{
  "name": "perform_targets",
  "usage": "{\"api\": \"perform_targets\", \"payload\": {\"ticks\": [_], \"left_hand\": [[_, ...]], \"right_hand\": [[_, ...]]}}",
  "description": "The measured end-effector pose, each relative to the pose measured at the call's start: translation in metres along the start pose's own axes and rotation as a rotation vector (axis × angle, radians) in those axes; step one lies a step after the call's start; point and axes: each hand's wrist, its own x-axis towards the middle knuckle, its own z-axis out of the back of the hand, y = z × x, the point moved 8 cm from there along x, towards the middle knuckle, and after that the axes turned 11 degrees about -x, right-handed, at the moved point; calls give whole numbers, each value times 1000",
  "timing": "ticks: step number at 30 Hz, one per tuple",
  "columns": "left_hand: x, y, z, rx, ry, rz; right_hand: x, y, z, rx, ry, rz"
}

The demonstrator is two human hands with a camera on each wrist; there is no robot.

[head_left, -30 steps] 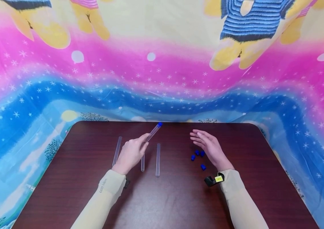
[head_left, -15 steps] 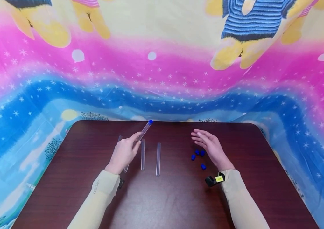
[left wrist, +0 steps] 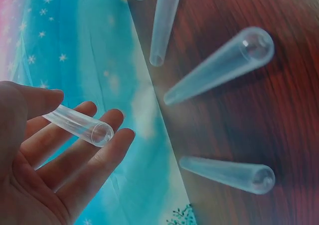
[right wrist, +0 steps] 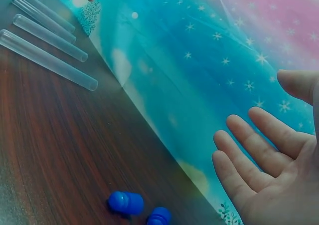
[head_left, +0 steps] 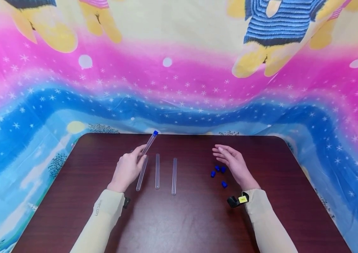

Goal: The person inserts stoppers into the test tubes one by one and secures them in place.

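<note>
My left hand (head_left: 126,171) pinches a clear test tube (head_left: 149,143) that has a blue stopper (head_left: 155,133) in its upper end. The tube slants up and away above the table; in the left wrist view its rounded end (left wrist: 102,134) lies across the fingers. Just right of that hand, clear tubes lie on the tabletop: a slanted tube (head_left: 141,175), a middle tube (head_left: 157,172) and a right-hand tube (head_left: 174,177). Another is mostly hidden behind the left hand. My right hand (head_left: 234,163), empty with fingers extended, hovers beside several loose blue stoppers (head_left: 213,174).
A dark brown wooden table (head_left: 179,225) spreads beneath both hands. Behind and around it hangs a printed cloth (head_left: 172,91) with snowflakes. Each wrist wears a small black camera, the right camera (head_left: 236,201) with a yellow label.
My left hand has moved left with the stoppered tube, uncovering the slanted tube and the middle one on the table. The right hand has stayed almost still.
</note>
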Motion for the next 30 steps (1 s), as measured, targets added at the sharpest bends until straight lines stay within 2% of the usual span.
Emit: {"api": "perform_targets", "payload": {"ticks": [7,20,30], "left_hand": [[-2,14,7,38,-13,27],[0,24,21,76,-28,75],[-2,37,24,122,-44,110]], "right_hand": [[-1,-6,2,-16,-10,-13],[-3,-9,5,-71,-20,-29],[-7,-15,12,-148,-48,-54]]}}
